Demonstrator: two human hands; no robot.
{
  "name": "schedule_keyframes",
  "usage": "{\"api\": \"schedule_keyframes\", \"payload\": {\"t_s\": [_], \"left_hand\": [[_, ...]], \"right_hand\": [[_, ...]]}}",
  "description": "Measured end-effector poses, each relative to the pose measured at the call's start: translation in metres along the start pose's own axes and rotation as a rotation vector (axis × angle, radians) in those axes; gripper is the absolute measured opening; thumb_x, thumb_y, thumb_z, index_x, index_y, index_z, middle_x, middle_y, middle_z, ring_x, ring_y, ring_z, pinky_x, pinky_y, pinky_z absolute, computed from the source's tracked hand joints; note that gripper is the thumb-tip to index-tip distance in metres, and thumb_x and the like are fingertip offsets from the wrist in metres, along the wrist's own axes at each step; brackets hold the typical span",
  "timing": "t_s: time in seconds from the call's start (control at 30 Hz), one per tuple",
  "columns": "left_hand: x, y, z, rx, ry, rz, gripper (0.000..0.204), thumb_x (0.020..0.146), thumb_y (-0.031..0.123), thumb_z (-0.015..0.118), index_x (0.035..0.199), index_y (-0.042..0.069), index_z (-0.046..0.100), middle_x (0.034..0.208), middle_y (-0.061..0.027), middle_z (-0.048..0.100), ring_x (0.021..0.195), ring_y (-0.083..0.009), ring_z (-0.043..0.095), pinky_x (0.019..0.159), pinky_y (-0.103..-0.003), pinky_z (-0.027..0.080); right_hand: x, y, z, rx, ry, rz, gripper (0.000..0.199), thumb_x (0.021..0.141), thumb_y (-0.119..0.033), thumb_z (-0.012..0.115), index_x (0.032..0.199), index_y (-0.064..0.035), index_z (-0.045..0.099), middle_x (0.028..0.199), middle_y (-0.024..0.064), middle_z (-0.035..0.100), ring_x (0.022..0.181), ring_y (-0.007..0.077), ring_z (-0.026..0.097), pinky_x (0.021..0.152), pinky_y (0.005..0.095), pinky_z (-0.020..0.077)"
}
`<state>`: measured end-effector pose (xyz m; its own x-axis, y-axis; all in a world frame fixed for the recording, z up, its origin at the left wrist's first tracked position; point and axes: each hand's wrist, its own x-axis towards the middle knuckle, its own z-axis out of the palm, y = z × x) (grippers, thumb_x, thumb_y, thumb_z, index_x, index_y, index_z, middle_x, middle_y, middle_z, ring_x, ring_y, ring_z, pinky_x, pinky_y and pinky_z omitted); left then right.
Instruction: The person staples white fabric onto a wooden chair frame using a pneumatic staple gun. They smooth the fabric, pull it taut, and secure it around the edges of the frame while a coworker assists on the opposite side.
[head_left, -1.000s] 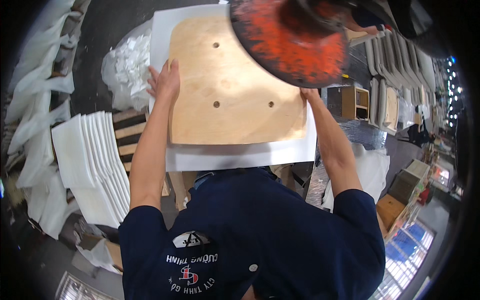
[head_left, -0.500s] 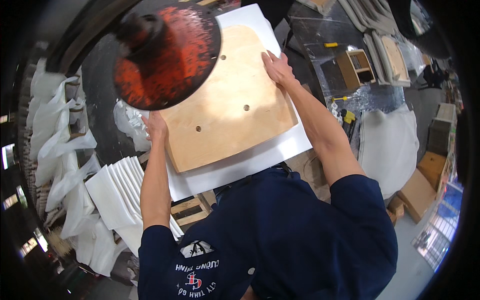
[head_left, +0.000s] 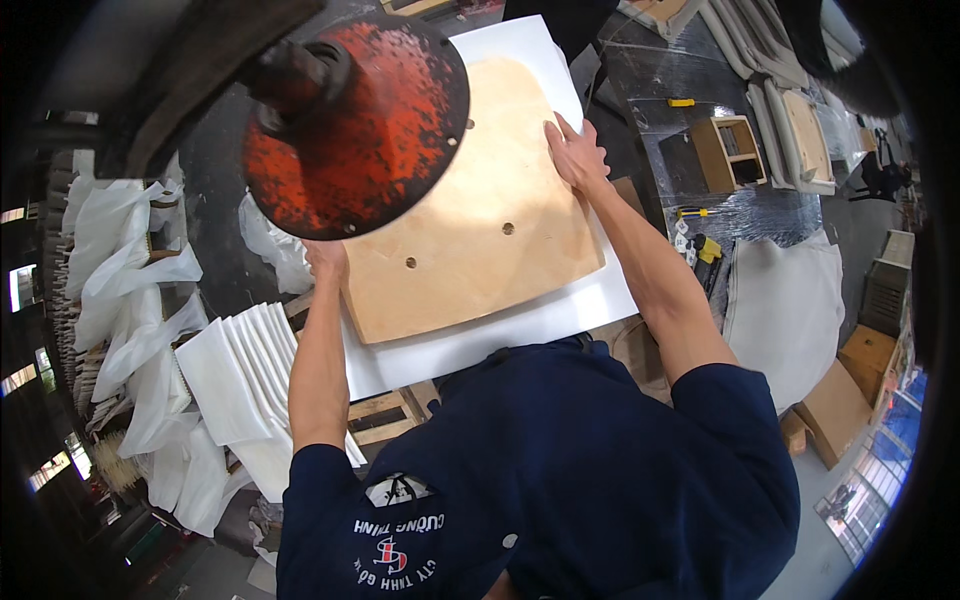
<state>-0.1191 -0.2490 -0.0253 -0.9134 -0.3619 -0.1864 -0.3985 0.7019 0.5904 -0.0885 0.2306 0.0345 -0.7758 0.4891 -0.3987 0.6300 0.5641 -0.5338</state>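
A pale curved plywood panel (head_left: 450, 285) with round holes lies over a white sheet (head_left: 470, 345) in front of my body. My right hand (head_left: 578, 155) grips the panel's right edge, thumb on its face and the other fingers at the outer side. At the opposite edge, my left hand (head_left: 328, 262) holds the panel's left side; some of its fingers are hidden. A worn red-and-black lamp shade (head_left: 370, 130) hangs above and covers the panel's far left part, lighting the wood brightly.
White padded sheets (head_left: 240, 370) stand stacked at left, beside wrapped pieces (head_left: 140, 290). On the plastic-covered table (head_left: 650, 110) at right are a small wooden box (head_left: 728, 153), yellow-handled tools (head_left: 681, 102) and upholstered panels (head_left: 790, 135). White cloth (head_left: 785, 315) hangs nearer me.
The whole view has shifted slightly, moving the lamp shade and tables right in the picture. Both hands stay at the panel's edges; the panel's near edge looks slightly less slanted.
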Motion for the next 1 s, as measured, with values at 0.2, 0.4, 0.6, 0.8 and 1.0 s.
{"api": "schedule_keyframes", "payload": {"t_s": [0.2,0.4,0.6,0.8,1.0], "left_hand": [[-0.011,0.002,0.000,0.186,-0.058,-0.011,0.064,0.095,0.056,0.057,0.149,0.022,0.050,0.169,-0.0140,0.021,0.135,-0.0509,0.049,0.109,-0.065,0.039],[-0.013,0.001,-0.001,0.158,0.006,0.106,0.058,0.097,0.051,0.055,0.147,0.023,0.053,0.170,-0.0145,0.019,0.134,-0.0515,0.050,0.111,-0.061,0.040],[0.003,-0.016,0.006,0.123,-0.018,0.245,0.058,0.103,0.053,0.042,0.151,0.021,0.051,0.166,-0.0187,0.030,0.146,-0.0456,0.036,0.118,-0.054,0.033],[0.010,0.002,0.003,0.156,-0.072,0.191,0.074,0.105,0.064,0.024,0.155,0.014,0.047,0.164,-0.0191,0.035,0.157,-0.0374,0.018,0.124,-0.052,0.021],[0.015,-0.006,-0.001,0.105,-0.106,0.246,0.077,0.104,0.067,0.025,0.154,0.014,0.048,0.164,-0.0210,0.033,0.157,-0.0368,0.018,0.124,-0.051,0.020]], "right_hand": [[0.004,0.005,0.000,-0.016,0.008,0.015,0.074,0.091,-0.079,0.038,0.155,-0.0429,0.043,0.170,0.0104,0.020,0.143,0.0532,0.034,0.114,0.0701,0.0258],[0.003,0.002,-0.002,-0.030,-0.011,0.001,0.074,0.091,-0.079,0.038,0.156,-0.0432,0.043,0.170,0.0109,0.020,0.144,0.0527,0.032,0.115,0.0691,0.0253],[0.002,0.007,0.003,-0.032,0.036,-0.019,0.076,0.089,-0.083,0.038,0.154,-0.0451,0.044,0.170,0.0132,0.022,0.144,0.0555,0.035,0.115,0.0679,0.0275],[0.002,0.012,0.005,-0.009,0.054,-0.004,0.077,0.089,-0.082,0.038,0.155,-0.0432,0.045,0.169,0.0126,0.023,0.144,0.0535,0.032,0.114,0.0709,0.0249],[0.004,0.011,0.009,-0.006,0.054,-0.020,0.077,0.088,-0.084,0.038,0.154,-0.0450,0.045,0.170,0.0159,0.022,0.145,0.0578,0.031,0.115,0.0699,0.0248]]}}
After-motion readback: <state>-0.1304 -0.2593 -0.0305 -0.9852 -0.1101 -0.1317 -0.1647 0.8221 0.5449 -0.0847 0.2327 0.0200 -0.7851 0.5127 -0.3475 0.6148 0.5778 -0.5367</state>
